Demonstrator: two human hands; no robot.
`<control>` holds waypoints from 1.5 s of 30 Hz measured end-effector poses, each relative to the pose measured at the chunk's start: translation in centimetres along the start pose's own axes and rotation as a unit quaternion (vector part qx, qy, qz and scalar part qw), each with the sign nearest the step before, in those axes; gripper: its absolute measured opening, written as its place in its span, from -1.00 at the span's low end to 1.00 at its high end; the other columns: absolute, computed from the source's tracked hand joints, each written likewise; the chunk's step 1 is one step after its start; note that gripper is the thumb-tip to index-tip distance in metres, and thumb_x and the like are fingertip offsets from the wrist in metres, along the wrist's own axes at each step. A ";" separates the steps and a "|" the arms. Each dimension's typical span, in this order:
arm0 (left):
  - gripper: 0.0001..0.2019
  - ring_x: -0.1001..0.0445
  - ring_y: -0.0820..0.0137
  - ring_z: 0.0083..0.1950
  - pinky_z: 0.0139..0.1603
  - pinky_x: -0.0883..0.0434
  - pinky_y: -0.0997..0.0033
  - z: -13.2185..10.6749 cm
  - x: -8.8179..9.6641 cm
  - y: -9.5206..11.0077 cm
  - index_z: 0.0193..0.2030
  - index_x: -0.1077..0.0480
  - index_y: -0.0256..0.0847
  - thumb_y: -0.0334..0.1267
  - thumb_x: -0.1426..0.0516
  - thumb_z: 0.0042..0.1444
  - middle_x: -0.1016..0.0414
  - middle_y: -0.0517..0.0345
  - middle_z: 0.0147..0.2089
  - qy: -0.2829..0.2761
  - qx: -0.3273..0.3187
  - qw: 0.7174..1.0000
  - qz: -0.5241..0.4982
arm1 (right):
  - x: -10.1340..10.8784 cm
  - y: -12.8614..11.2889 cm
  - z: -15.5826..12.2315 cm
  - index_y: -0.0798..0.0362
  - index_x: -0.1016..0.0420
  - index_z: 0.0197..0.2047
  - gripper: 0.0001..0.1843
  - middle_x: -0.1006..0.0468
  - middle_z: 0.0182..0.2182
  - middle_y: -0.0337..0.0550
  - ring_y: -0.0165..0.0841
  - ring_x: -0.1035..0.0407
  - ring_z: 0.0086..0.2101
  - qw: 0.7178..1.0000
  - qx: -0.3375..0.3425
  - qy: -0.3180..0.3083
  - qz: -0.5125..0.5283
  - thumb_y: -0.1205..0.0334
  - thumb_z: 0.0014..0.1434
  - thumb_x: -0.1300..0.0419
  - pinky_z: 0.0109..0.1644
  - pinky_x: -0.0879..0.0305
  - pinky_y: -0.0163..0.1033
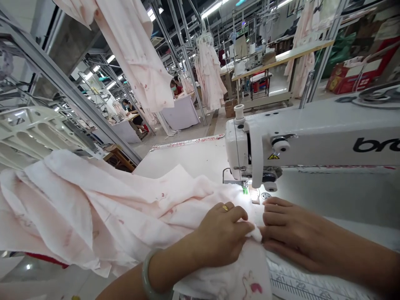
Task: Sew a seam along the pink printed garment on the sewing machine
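Pale pink printed fabric (162,208) spreads from the left across the sewing table to the needle area. My left hand (223,233), with a ring and a bangle, is closed on a gathered fold of it just in front of the presser foot (245,189). My right hand (287,229) lies beside that fold, its fingertips at the fabric's right edge; whether it pinches the cloth is hard to make out. The white sewing machine (312,141) stands above and to the right, its lamp lighting the cloth by the foot.
A printed measuring scale (296,283) runs along the table's front edge. More pink pieces (134,54) hang overhead on the left. A white plastic chair-like frame (34,133) stands at far left. Other workstations (184,110), people and red boxes (353,75) are farther back.
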State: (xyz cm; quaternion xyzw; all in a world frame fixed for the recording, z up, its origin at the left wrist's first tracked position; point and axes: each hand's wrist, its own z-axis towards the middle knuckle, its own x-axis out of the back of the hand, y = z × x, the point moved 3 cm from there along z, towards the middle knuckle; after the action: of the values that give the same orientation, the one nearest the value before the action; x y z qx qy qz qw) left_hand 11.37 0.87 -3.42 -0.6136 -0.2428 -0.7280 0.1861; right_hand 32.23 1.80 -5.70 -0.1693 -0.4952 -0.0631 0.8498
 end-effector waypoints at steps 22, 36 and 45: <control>-0.77 -0.55 0.21 0.21 0.28 -0.42 0.14 4.4 -1.0 -5.2 0.17 -0.55 -0.21 -0.30 -0.14 0.49 -0.67 0.03 0.22 -0.013 -0.070 0.997 0.007 | -0.8 3.6 -1.4 -0.16 -0.49 0.30 -0.69 -0.66 -0.09 -0.19 -0.13 -0.55 -0.12 0.987 -0.131 0.077 -0.050 0.05 0.63 -0.06 0.18 -0.30 0.11; -0.57 -0.52 0.04 0.17 0.27 -0.54 -0.08 0.8 -2.3 -2.2 0.17 -0.37 -0.24 -0.48 -0.12 0.14 -0.55 -0.15 0.12 0.108 0.109 0.986 -0.063 | -0.4 2.1 -0.5 -0.08 -0.58 -0.03 -0.70 -0.61 -0.16 -0.23 -0.25 -0.51 -0.18 0.986 -0.136 0.094 0.003 0.14 0.64 -0.02 0.26 -0.17 0.07; -0.79 -0.49 0.33 -0.23 -0.15 -0.47 0.37 4.3 -0.1 -9.0 -0.25 -0.38 -0.18 -0.53 0.00 0.10 -0.51 0.18 -0.29 0.082 0.144 0.962 -0.215 | -0.9 1.3 0.4 -0.05 -0.63 0.01 -0.68 -0.63 -0.10 -0.07 -0.11 -0.51 -0.08 0.974 -0.204 0.096 0.017 0.03 0.58 -0.08 0.12 -0.35 0.11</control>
State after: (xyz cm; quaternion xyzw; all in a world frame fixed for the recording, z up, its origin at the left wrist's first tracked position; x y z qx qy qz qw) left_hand 9.71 10.71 -4.08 -0.4522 -0.4553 -0.7557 0.1309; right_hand 31.79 3.10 -6.54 -0.3404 -0.3852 -0.1644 0.8419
